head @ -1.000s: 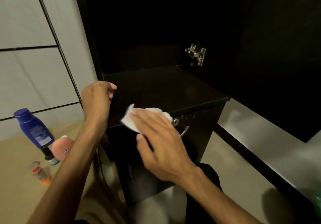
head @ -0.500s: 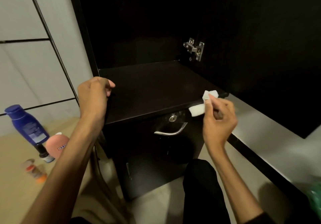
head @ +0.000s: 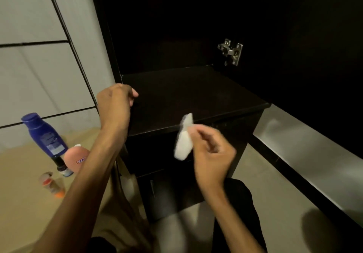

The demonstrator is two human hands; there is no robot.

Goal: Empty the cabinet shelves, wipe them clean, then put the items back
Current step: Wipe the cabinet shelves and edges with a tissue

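The dark wooden cabinet shelf (head: 188,95) stands bare, and the wiping is the step in hand. The right hand (head: 212,152) pinches a folded white wipe (head: 183,140), its grip clamped on the wipe's edge, held just in front of the shelf's front lip and off the surface. The left hand (head: 115,103) curls its grip closed around the cabinet's left side panel, steadying the body. To wipe well, I judge the wipe should be laid flat under the fingers and drawn in overlapping passes from the back corners forward. The removed items wait on the beige floor (head: 19,203) at left: a blue plastic bottle (head: 44,134), a pink rounded bottle (head: 75,158), a small dark dropper bottle (head: 61,167) and a small orange-capped container (head: 52,185).
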